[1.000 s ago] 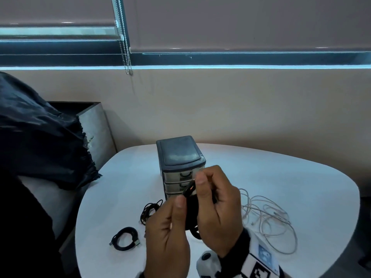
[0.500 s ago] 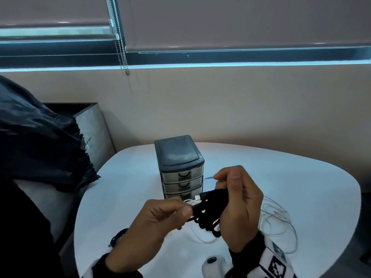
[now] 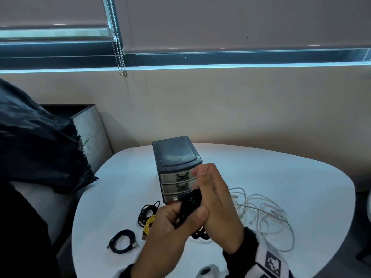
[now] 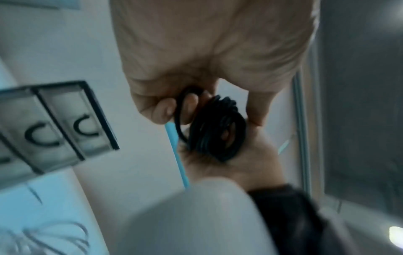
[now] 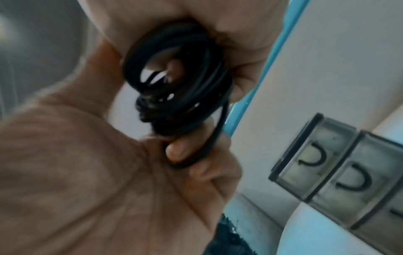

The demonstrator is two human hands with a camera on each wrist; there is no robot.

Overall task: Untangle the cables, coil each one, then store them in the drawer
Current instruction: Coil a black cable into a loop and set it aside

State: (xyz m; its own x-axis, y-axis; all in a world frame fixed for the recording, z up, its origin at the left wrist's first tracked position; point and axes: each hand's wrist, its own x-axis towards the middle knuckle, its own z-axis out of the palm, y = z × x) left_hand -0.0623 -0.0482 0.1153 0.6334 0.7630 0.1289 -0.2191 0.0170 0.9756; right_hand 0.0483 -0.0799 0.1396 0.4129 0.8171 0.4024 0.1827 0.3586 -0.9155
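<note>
A black cable (image 3: 190,203), wound into a small coil, is held above the white table (image 3: 271,177) in front of the drawer unit (image 3: 174,155). My right hand (image 3: 216,203) holds the coil (image 5: 179,82) against its palm and fingers. My left hand (image 3: 174,223) sits close against it from the lower left. Its fingers (image 4: 165,110) curl round one loose strand of the same cable (image 4: 218,131). All three drawers (image 5: 340,169) look closed. The cable's plugs are hidden.
A loose tangle of white cables (image 3: 261,213) lies on the table at the right. Left of my hands are a tangled black cable (image 3: 146,211), a yellow cable (image 3: 149,223) and a coiled dark cable (image 3: 122,240). A dark bag (image 3: 40,147) sits at the left.
My left hand has come up and right, back against the right hand, taking the loose strand with it. The right hand has shifted slightly left with the coil.
</note>
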